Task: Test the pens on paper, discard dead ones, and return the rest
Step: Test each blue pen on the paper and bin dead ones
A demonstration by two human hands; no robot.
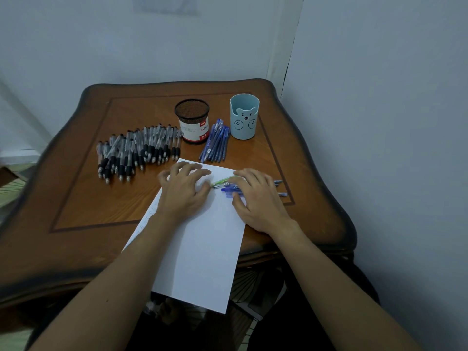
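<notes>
A white sheet of paper (202,249) lies on the wooden table (76,198), its near end hanging over the front edge. My left hand (183,191) rests flat on the paper's far part with fingers spread. My right hand (258,198) lies over a small bunch of blue pens (229,190) and a green pen (222,181) at the paper's right edge, fingers loosely bent over them. A large pile of black-grip clear pens (136,150) lies at the left. A row of blue pens (215,141) lies between the two holders.
A black mesh pen holder (192,121) and a light blue bear-faced cup (244,117) stand at the back of the table. Walls close in behind and on the right. The table's front edge is near my arms.
</notes>
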